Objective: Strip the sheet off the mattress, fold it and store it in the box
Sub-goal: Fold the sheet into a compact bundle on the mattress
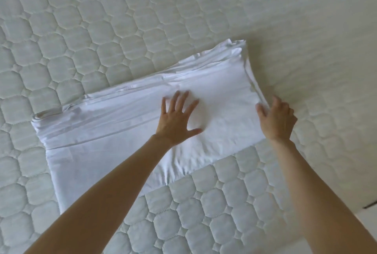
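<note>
- Sheet (pixel 114 131), white: off the bed and folded into a long multi-layer strip lying diagonally on the bare quilted mattress (pixel 81 29). You have the stripping done; folding looks part-way, since the strip is likely too long to store as it lies.
- Left end of the strip: stacked edges show as a ridge along the far side, a little uneven. It lies free, with nothing holding it down.
- Your left hand (pixel 179 117): flat on the cloth near the strip's middle, fingers spread wide, gripping nothing. Judged purpose: to pin the layers so they do not slide, and perhaps to mark the line of the next fold.
- Your right hand (pixel 275 120): at the strip's right end, fingers curled over the edge, thumb on the sheet's top. It appears to be pinching the end layers together, likely ready to lift that end over toward the left. How many layers it has caught, you cannot tell from here.
- Bare mattress right of the sheet: open quilted surface, serving as your folding table.
- Box: not in view; storing is not yet begun.
</note>
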